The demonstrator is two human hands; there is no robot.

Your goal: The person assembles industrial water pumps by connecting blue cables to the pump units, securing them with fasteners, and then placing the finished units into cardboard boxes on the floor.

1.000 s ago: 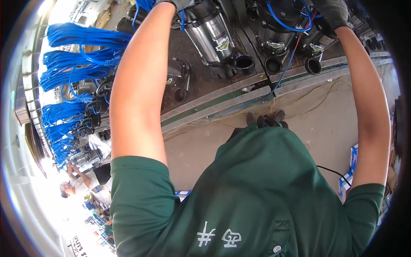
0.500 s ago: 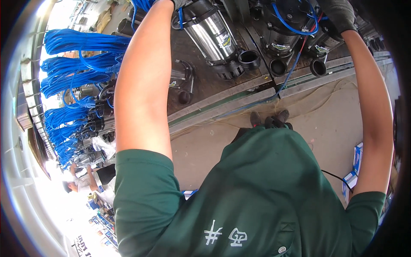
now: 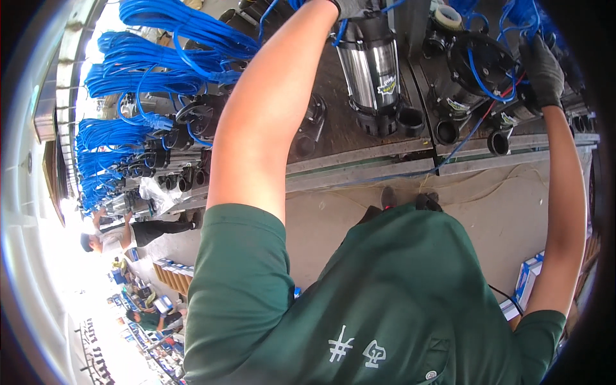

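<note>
Held left hand [image 3: 351,8] at the top of the silver pump [image 3: 369,70] on the table [image 3: 343,131]; could not tell its grip at the view's edge. Positioned right hand [image 3: 543,72] beside the black pump [image 3: 480,72], with fingers [image 3: 534,51] near blue cable [image 3: 521,15]; could not tell any hold.

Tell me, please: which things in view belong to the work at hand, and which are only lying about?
Likely in the work:
Black-and-silver cylindrical metal pump, at the left hand
Thin blue cables, at the right hand
Black, round-topped pump, beside the right hand

Apparently just lying about:
Blue-and-white cardboard boxes, lower right
Crumpled clear plastic sheet, left
</note>
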